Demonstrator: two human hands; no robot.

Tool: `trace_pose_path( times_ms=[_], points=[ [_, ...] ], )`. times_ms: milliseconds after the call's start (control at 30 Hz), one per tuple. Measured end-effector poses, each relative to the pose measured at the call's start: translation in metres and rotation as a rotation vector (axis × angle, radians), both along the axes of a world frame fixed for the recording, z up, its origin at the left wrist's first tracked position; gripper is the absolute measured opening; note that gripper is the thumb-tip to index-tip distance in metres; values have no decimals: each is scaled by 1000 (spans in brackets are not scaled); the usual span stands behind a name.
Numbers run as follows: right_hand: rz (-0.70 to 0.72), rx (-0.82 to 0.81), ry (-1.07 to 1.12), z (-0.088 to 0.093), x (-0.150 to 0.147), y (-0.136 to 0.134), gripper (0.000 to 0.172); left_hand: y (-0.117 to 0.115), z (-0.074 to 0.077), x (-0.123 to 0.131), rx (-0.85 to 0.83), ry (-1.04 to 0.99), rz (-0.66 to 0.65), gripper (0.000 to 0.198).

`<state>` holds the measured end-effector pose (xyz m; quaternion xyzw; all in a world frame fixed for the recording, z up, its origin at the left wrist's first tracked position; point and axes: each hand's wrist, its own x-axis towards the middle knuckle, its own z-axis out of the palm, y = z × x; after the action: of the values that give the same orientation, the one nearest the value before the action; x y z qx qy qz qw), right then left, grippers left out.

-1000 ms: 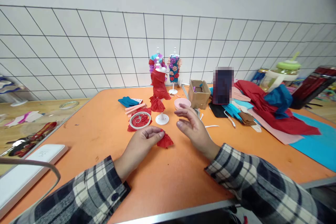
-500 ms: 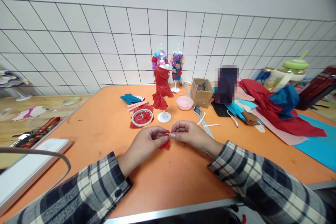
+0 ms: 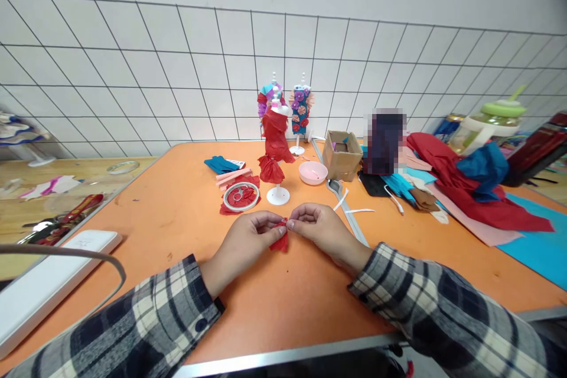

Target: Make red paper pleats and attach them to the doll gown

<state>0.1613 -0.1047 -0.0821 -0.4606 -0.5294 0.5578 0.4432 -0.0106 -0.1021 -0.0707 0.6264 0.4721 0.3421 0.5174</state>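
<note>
Between my two hands is a small gathered piece of red crepe paper [image 3: 280, 241], its loose part hanging down. My left hand [image 3: 254, 236] pinches it between thumb and fingers. From the other side, my right hand [image 3: 316, 229] pinches its upper edge, the fingertips of both hands almost meeting. Just beyond stands a small white dress form [image 3: 277, 195] wrapped in a red paper dress [image 3: 275, 139] with a ruffled piece low on its left. Left of the form, a roll of tape [image 3: 241, 196] lies on red paper scraps, with small scissors [image 3: 239, 194] inside its ring.
Two more decorated dress forms [image 3: 300, 109] stand by the tiled wall. A pink bowl [image 3: 313, 173], a cardboard box [image 3: 342, 156] and white strips [image 3: 359, 211] are behind my right hand. Coloured paper [image 3: 469, 201] and a lidded jug [image 3: 491, 124] lie right; a white power bank [image 3: 57, 289] lies left.
Both hands keep their pinch on the red paper, with the right fingers shifted very slightly. The view has tilted a little; nothing else has visibly moved.
</note>
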Motion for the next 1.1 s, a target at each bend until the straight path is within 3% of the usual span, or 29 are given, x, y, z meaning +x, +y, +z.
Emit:
trace_pose_path(
  times_ms=[267,533,767,1100],
  points=[
    [-8,10,-35,-1,-2,0,22,0,1,-4,49,-3,1,23],
    [-26,122,-124,-7,-2,0,18,2,-3,-6,56,5,-9,29],
    [99,67,-2,-1,2,-3,24,4,-3,-6,110,-49,-21,26],
    [118,250,-123,9,11,-4,16,8,1,-15,77,24,-22,30]
  ],
)
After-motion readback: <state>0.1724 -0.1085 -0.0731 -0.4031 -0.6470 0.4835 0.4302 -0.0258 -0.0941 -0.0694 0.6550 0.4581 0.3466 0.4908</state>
